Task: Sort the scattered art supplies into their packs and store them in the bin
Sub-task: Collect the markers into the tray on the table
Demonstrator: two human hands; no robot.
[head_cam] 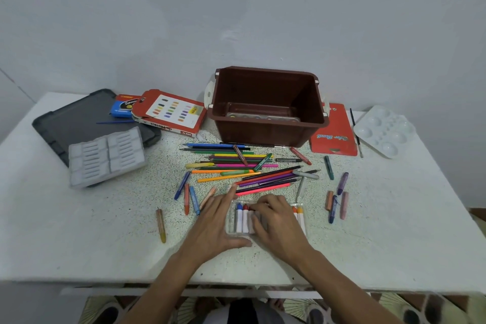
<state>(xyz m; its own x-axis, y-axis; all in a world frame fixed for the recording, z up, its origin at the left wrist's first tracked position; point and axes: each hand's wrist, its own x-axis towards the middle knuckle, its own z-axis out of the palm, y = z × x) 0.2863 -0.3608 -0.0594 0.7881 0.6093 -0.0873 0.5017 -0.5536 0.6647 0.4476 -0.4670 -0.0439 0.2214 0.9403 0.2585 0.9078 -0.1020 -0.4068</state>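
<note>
Grey pastel tray well left of the brown bin, our left hand flat with fingers straight against the clear marker pack in front of the bin, our right hand curled over its markers, we cannot tell its grip, white palette right of the bin

In front of the bin, the right hand covers the middle tubes of the clear pack. Inside the bin, a flat case is too blurred to make out. Left of the bin, the red box hides part of the blue box.
</note>
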